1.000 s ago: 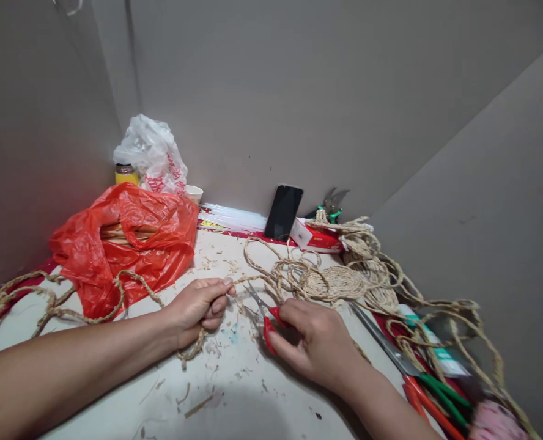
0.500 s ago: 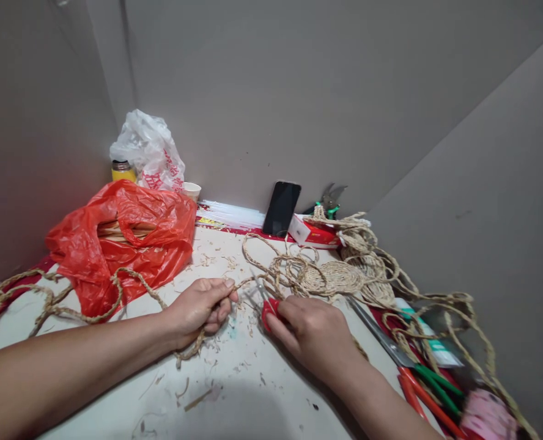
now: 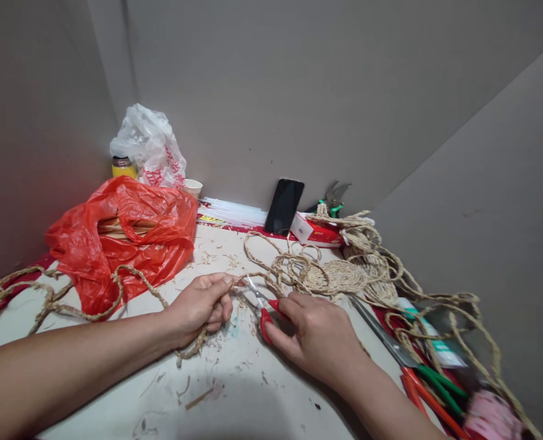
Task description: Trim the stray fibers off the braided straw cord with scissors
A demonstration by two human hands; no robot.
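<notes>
My left hand (image 3: 207,305) pinches a braided straw rope (image 3: 258,276) between thumb and fingers, and a piece of it hangs below the palm. In my right hand (image 3: 310,324) is a small pair of red-handled scissors (image 3: 265,315). Their handles are spread and the blades stand apart, with the tips at the rope just right of my left fingertips. From there the rope runs right into loose loops beside a flat coiled straw mat (image 3: 338,277). Whether the blades touch the rope I cannot tell.
A red plastic bag (image 3: 129,238) with straw inside stands at left. Behind are a phone (image 3: 284,206), a paper cup (image 3: 192,187) and pruning shears (image 3: 336,198). Large shears (image 3: 388,342) and more rope (image 3: 464,299) lie at right. Straw scraps litter the white tabletop (image 3: 235,391).
The scissors have opened wider in my right hand, and their tips have come down and left to the rope near my left fingers. My left hand has hardly moved.
</notes>
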